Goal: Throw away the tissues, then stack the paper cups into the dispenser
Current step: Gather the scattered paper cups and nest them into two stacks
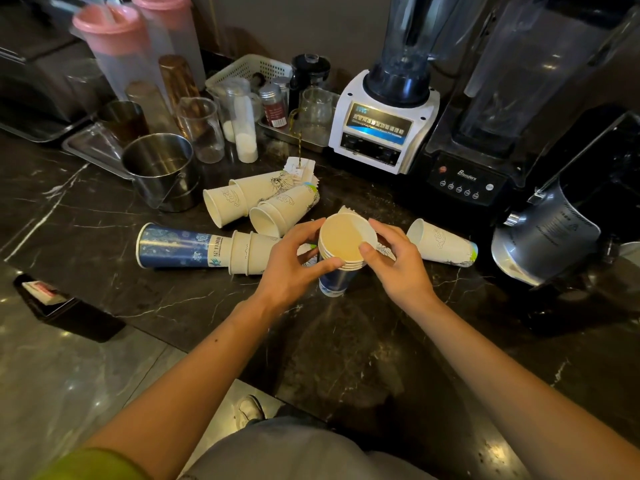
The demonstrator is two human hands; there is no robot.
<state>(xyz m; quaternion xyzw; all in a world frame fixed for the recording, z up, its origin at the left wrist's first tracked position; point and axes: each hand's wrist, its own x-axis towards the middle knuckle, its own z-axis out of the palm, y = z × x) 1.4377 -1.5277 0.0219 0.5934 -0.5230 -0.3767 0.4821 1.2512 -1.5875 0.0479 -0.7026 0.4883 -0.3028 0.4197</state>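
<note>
Bare forearms, a yellow-green sleeve (90, 462) on the left arm, grey trousers (294, 452), a pale shoe (247, 410).

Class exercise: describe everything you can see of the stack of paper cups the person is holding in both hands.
The stack of paper cups stands upright, mouths facing up toward the camera. Several nested white rims show at the top, about four; the inside looks pale tan. The outermost cup's lower wall is dark blue with a white base band. The left hand grips the rims from one side, the right hand from the other, thumb on the rim. Its base appears to sit at the dark marble counter, though contact is unclear. Loose cups lie around it.
</note>
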